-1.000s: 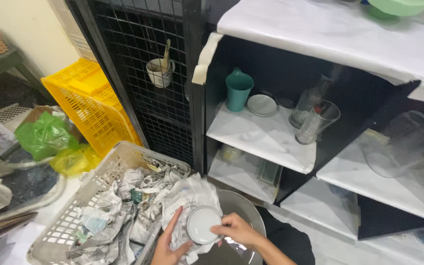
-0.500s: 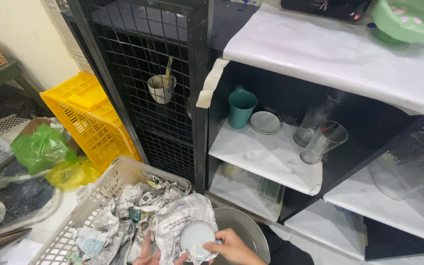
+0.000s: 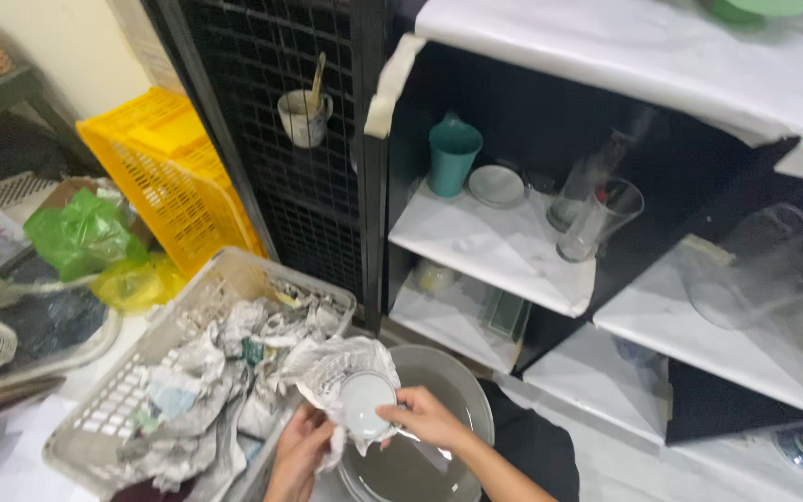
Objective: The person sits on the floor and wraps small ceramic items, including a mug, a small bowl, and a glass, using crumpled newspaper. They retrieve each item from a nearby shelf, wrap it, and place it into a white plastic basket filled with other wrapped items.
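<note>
Held thing: a small round white dish (image 3: 365, 403) sat between the two hands, low in the head view, its open face turned up toward the camera, half wrapped in a crumpled sheet of newspaper (image 3: 327, 372).
Right hand: the right hand (image 3: 427, 418) lay to the dish's right, fingers curled and closed on its right rim; it was the nearer hand to the dish.
Left hand: the left hand (image 3: 301, 448) sat lower and to the left, fingers bent shut around the hanging edge of the newspaper, touching the paper and not clearly the dish itself.
Axis: the dish was round, so it had no long axis; its rim ran from the left hand's paper across to the right hand's fingertips.
Below: a large grey round metal basin (image 3: 453, 395) lay right under both hands, seemingly empty.
Basket: a pale plastic lattice laundry basket (image 3: 211, 297), just left of the hands, was full of balled-up newspaper.
Shelf: a black shelf unit lined with white paper (image 3: 476, 242) stood beyond, well apart from the hands; it held a teal plastic cup (image 3: 453, 153), a small grey saucer (image 3: 496, 184) beside it, and clear drinking glasses (image 3: 598, 216) to the right.
Grille: a white mug with a wooden stick (image 3: 304, 116) hung on the black wire grille.
Left side: a yellow plastic crate (image 3: 164, 167) and a green plastic bag (image 3: 81, 232) sat well apart.
</note>
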